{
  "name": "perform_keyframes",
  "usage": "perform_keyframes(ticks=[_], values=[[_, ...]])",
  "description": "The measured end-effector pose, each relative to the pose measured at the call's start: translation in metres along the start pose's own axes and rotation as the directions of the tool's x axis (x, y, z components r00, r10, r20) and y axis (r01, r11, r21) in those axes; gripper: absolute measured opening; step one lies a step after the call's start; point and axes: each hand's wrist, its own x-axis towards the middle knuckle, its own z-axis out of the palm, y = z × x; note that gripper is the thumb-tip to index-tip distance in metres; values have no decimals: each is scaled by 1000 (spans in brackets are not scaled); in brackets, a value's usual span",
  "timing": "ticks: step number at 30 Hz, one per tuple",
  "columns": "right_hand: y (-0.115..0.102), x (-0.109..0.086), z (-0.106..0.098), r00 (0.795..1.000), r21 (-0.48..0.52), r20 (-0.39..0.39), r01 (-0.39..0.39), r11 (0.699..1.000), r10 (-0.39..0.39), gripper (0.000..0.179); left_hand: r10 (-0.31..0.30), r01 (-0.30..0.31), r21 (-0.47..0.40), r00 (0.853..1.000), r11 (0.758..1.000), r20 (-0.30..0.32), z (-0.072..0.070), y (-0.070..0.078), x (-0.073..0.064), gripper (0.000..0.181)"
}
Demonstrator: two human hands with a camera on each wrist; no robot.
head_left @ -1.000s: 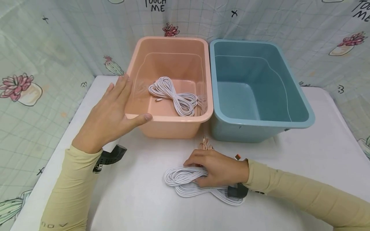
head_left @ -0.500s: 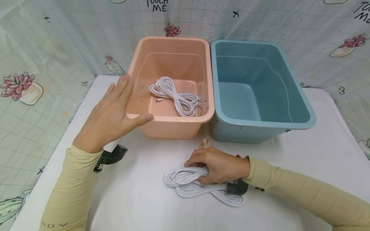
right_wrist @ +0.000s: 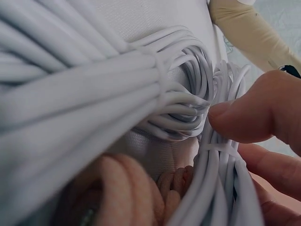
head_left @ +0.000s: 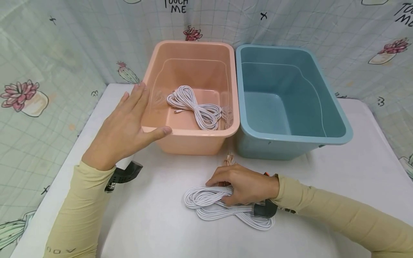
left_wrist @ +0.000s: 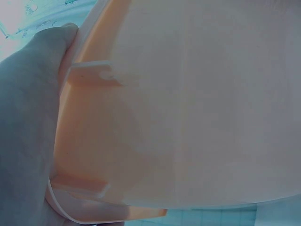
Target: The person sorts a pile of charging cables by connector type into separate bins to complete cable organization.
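In the head view my left hand (head_left: 120, 130) rests on the left front corner of the peach bin (head_left: 190, 142), fingers straight along the rim. The left wrist view shows that hand (left_wrist: 33, 108) against the bin's outer wall (left_wrist: 141, 127). My right hand (head_left: 243, 184) is down over the cables at the front of the table. Seen from the right wrist, thumb and fingers pinch a tied bundle of white cable (right_wrist: 221, 165). Another white cable coil (head_left: 206, 197) lies beside it. A tan cable (head_left: 229, 160) lies partly hidden behind the hand.
Inside the peach bin lies a bundled white cable (head_left: 196, 107). A blue bin (head_left: 292, 138) stands close to its right. Something orange (head_left: 266, 174) pokes out behind my right wrist. A patterned cloth (head_left: 213, 18) hangs behind the bins.
My right hand has shifted slightly up and its thumb has drawn back a little over the white cables. The orange piece is now mostly covered by the wrist. The left hand stays on the rim.
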Motion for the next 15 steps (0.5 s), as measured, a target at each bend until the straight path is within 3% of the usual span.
perform_keyframes(ticks=[15], values=[[-6, 0, -6, 1000, -3, -19, 13, 1000, -13, 49, -9, 9, 10, 1000, 1000, 10, 0, 0, 0, 104]])
